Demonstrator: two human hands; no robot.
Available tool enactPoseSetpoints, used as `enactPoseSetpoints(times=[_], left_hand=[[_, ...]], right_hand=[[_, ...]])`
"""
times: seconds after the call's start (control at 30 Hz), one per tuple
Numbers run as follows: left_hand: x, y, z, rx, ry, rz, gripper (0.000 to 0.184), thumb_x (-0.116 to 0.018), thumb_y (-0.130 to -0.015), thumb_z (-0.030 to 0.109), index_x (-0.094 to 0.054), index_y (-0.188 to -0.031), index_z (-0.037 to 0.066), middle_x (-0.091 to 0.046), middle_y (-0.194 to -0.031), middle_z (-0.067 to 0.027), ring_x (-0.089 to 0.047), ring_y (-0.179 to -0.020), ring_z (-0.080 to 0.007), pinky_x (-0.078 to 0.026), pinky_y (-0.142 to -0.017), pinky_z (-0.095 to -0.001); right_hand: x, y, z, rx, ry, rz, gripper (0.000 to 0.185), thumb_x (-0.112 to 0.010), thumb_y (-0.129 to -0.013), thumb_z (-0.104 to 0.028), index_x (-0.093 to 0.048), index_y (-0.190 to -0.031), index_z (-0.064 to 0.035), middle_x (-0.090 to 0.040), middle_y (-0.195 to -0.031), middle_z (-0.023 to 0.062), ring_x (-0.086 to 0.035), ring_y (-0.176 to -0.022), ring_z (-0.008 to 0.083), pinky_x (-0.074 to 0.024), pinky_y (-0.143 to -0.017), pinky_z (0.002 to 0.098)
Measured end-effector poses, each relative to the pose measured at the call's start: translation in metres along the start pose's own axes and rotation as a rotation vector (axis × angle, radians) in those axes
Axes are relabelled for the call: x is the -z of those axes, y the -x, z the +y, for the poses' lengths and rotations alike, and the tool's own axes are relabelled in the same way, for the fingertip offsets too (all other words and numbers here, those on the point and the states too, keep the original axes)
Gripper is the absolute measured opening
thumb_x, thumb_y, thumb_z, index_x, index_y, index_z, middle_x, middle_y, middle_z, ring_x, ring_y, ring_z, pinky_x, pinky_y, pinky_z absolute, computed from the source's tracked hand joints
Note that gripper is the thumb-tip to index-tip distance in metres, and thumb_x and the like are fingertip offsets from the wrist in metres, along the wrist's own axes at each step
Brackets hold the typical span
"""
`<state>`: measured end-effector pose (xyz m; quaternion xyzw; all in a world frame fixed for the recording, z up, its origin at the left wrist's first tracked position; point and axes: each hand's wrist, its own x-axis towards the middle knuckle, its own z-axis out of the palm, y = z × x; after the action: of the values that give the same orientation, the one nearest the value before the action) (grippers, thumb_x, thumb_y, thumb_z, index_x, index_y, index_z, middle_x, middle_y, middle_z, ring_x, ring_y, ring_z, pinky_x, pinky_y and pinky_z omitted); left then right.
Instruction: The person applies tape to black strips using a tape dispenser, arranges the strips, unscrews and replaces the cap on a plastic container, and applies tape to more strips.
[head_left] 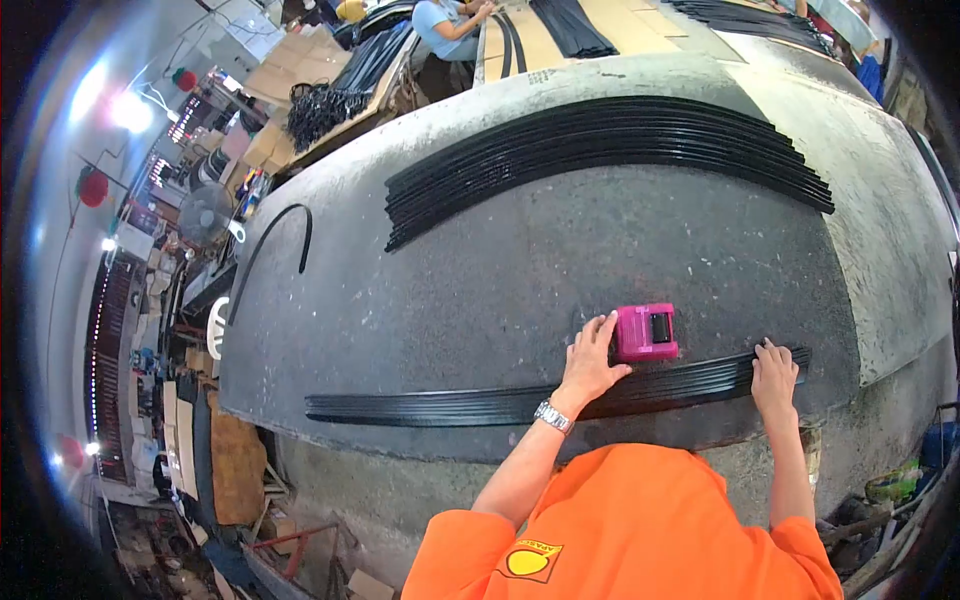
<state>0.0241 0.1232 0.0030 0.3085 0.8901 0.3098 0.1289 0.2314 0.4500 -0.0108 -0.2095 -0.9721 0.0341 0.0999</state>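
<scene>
A bundle of long black strips [430,408] lies along the near edge of the dark table. My left hand [592,362], with a watch [553,415] at its wrist, is beside a magenta block-like object [645,333] with a black part; its fingers are apart and touch or nearly touch the block's left side. Over the right end of the strips rests my right hand [774,375], its fingertips at their far edge; how firmly it grips is unclear. A larger pile of black strips [600,145] lies farther back.
One curved black strip [262,245] lies at the left of the dark table [480,290]. Beyond it, a person in a blue shirt [445,25] sits by more strips [570,30]. A fan [205,212] and white chair [216,328] stand left.
</scene>
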Motion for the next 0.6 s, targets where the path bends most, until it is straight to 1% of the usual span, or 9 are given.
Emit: enactPoseSetpoints(times=[0.07,0.1,0.17,0.23,0.33,0.4,0.47,0.57,0.6], left_hand=[[0.002,-0.01,0.006,-0.006,-0.019,-0.073,0.111,-0.088,-0.07,0.029,-0.023,-0.159,0.018,-0.034,-0.155,-0.0178,-0.037,-0.14,-0.04,-0.035,-0.11,-0.056],[0.002,-0.016,0.005,0.0,-0.028,-0.126,0.119,-0.089,-0.067,0.032,-0.017,-0.161,0.019,-0.028,-0.16,-0.0171,-0.034,-0.143,-0.04,-0.031,-0.112,-0.0585],[0.0,-0.023,0.005,-0.037,-0.039,-0.149,0.12,-0.089,-0.066,0.033,-0.017,-0.161,0.019,-0.026,-0.162,-0.0163,-0.034,-0.142,-0.0404,-0.031,-0.111,-0.0585],[-0.001,-0.029,0.006,-0.056,-0.067,-0.171,0.124,-0.09,-0.063,0.034,-0.016,-0.161,0.02,-0.023,-0.164,-0.0148,-0.034,-0.142,-0.0407,-0.032,-0.111,-0.0584],[-0.004,-0.036,0.005,-0.072,-0.081,-0.163,0.125,-0.091,-0.063,0.034,-0.015,-0.161,0.02,-0.022,-0.165,-0.0143,-0.035,-0.142,-0.0406,-0.033,-0.111,-0.0583],[-0.004,-0.035,0.003,-0.077,-0.073,-0.128,0.126,-0.091,-0.06,0.034,-0.017,-0.161,0.02,-0.029,-0.161,-0.0147,-0.037,-0.14,-0.0405,-0.034,-0.109,-0.0578],[-0.005,-0.036,0.003,-0.092,-0.039,-0.119,0.126,-0.091,-0.06,0.034,-0.018,-0.161,0.021,-0.034,-0.157,-0.0151,-0.038,-0.138,-0.0404,-0.034,-0.109,-0.0575],[-0.008,-0.034,0.002,-0.075,-0.043,-0.079,0.126,-0.092,-0.058,0.035,-0.019,-0.16,0.021,-0.038,-0.153,-0.0155,-0.039,-0.137,-0.0396,-0.034,-0.109,-0.0572],[-0.008,-0.033,0.004,-0.07,-0.033,-0.083,0.126,-0.092,-0.058,0.034,-0.019,-0.16,0.02,-0.038,-0.154,-0.0157,-0.039,-0.138,-0.0397,-0.035,-0.109,-0.0573]], right_hand=[[0.0,0.001,0.0,-0.012,0.001,0.012,0.029,-0.064,-0.091,-0.013,-0.065,-0.12,-0.0064,-0.061,-0.132,0.0094,-0.053,-0.122,0.031,-0.041,-0.096,0.0494],[0.002,0.002,-0.002,-0.018,0.003,0.012,0.03,-0.064,-0.091,-0.013,-0.065,-0.12,-0.0063,-0.061,-0.131,0.0093,-0.053,-0.122,0.031,-0.0414,-0.095,0.0491],[0.004,0.003,-0.005,-0.02,-0.007,0.044,0.03,-0.065,-0.089,-0.013,-0.066,-0.119,-0.0066,-0.062,-0.125,0.009,-0.054,-0.12,0.0311,-0.0417,-0.095,0.0492],[0.006,0.002,-0.005,-0.04,-0.014,0.03,0.03,-0.065,-0.089,-0.013,-0.066,-0.118,-0.0071,-0.063,-0.124,0.0088,-0.054,-0.12,0.031,-0.0418,-0.095,0.0492],[0.008,-0.004,-0.006,-0.026,-0.046,0.006,0.025,-0.065,-0.09,-0.013,-0.067,-0.114,-0.0078,-0.063,-0.121,0.0079,-0.053,-0.12,0.0306,-0.0417,-0.095,0.0493],[0.009,-0.007,-0.002,-0.031,-0.054,-0.03,0.023,-0.066,-0.09,-0.013,-0.067,-0.113,-0.008,-0.063,-0.12,0.0074,-0.053,-0.12,0.0305,-0.0416,-0.095,0.0493],[0.009,-0.009,0.002,-0.007,-0.054,-0.04,0.021,-0.067,-0.089,-0.013,-0.067,-0.11,-0.0087,-0.062,-0.115,0.0074,-0.054,-0.115,0.0308,-0.0415,-0.093,0.0489],[0.018,-0.014,0.002,-0.006,-0.058,-0.091,0.02,-0.069,-0.088,-0.014,-0.067,-0.108,-0.0094,-0.061,-0.11,0.0074,-0.055,-0.112,0.0309,-0.0411,-0.092,0.0487],[0.021,-0.015,0.002,0.001,-0.067,-0.096,0.02,-0.07,-0.088,-0.015,-0.067,-0.106,-0.0097,-0.061,-0.108,0.0074,-0.055,-0.111,0.031,-0.0409,-0.091,0.0487]])
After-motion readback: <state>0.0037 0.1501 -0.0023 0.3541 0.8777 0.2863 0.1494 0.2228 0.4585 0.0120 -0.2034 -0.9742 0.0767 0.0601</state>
